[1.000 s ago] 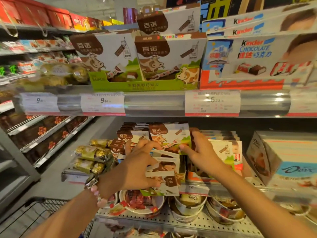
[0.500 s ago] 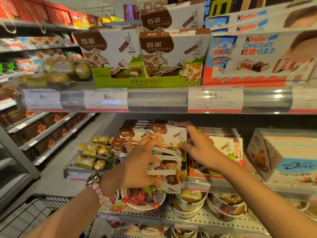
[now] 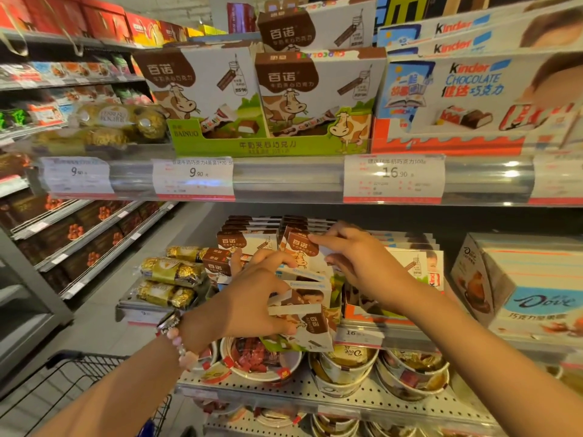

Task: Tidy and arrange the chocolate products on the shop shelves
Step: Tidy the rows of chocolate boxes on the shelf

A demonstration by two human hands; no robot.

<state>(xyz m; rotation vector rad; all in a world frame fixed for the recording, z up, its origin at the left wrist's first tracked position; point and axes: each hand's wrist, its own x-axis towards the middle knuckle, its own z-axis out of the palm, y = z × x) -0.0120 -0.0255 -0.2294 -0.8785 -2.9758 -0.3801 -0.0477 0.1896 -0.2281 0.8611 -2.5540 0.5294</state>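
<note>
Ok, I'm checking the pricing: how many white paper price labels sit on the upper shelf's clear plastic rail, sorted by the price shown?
White paper price labels reading 9.90: 2
White paper price label reading 16.90: 1
White paper label cut off at the right edge, price unreadable: 1
Total: 4

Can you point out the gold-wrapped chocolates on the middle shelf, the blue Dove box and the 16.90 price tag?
Gold-wrapped chocolates (image 3: 172, 272): head view, on the middle of the upper pack's gold foil.
Dove box (image 3: 542, 302): head view, on the blue band of its front.
16.90 price tag (image 3: 393, 176): head view, on the printed price.
</note>
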